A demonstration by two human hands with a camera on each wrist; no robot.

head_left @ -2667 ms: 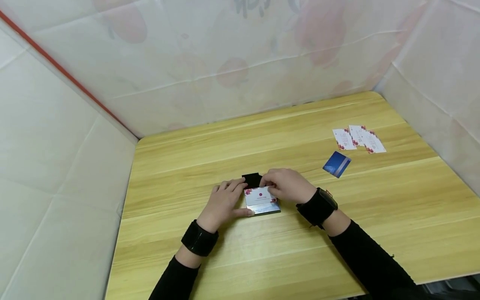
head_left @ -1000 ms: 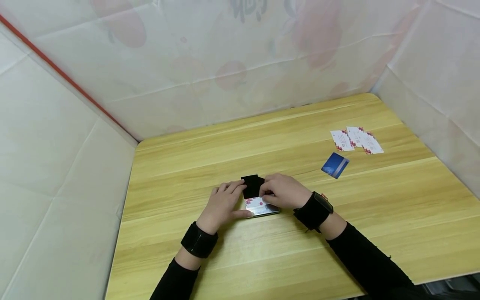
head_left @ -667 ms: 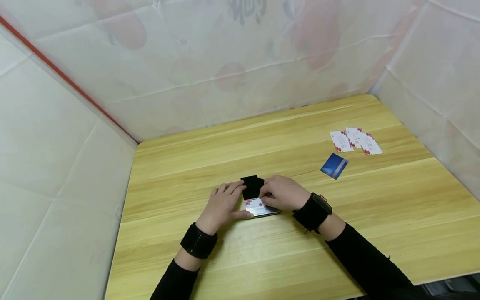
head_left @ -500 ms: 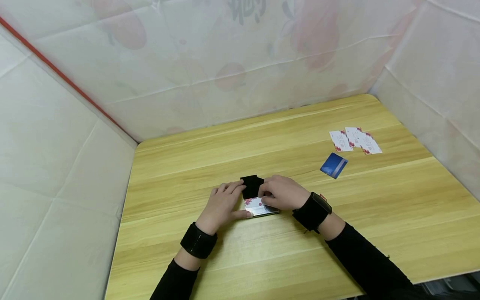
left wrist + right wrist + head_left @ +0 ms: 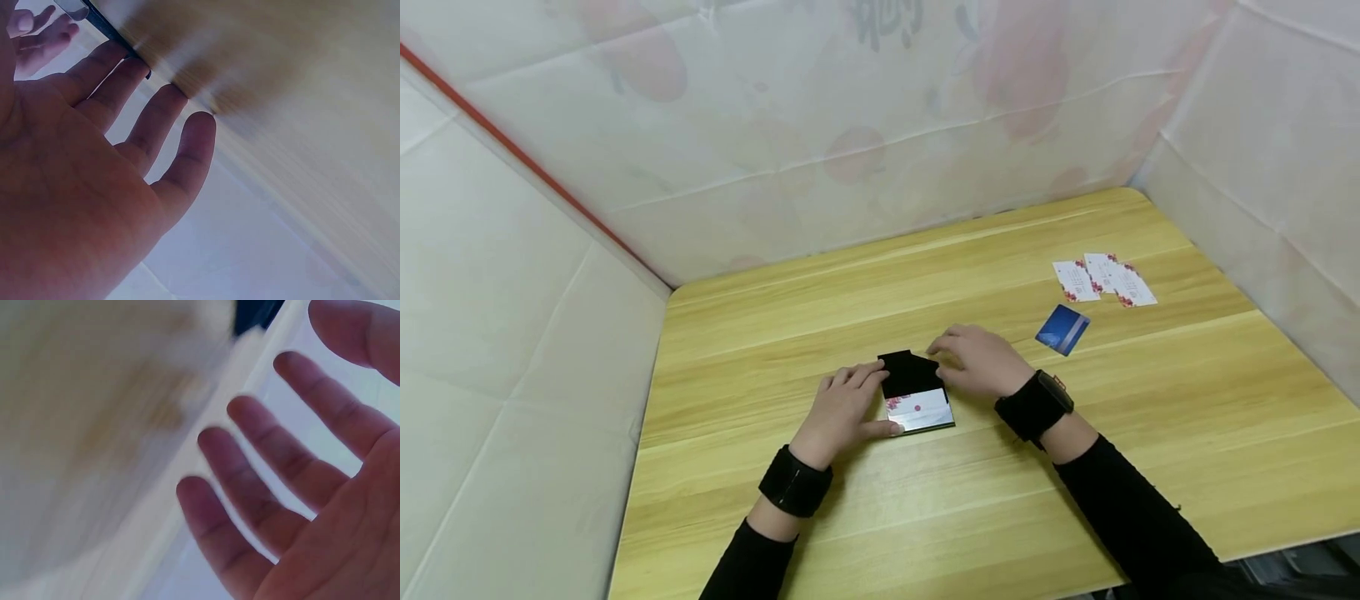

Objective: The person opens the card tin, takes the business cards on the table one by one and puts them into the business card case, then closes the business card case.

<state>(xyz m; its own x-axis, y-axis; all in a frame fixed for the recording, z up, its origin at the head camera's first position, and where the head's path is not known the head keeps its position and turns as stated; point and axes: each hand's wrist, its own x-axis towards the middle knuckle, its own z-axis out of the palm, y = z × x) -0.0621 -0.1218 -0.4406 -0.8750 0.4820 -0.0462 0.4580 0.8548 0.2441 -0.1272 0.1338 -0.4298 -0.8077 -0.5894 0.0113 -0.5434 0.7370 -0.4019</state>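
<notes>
Black and silver, the card case lies open mid-worktop, a white flowered card tucked in its lower half. The left hand grips nothing: flat fingers and thumb brace the case's left side, seemingly to stop it sliding. The right hand hovers just right of the black flap, fingers loose, empty. Well apart, toward the worktop's far right corner, lie a blue card and three white cards.

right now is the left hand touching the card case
Touching: in the head view the left hand lies against the card case, thumb on its near corner.
</notes>
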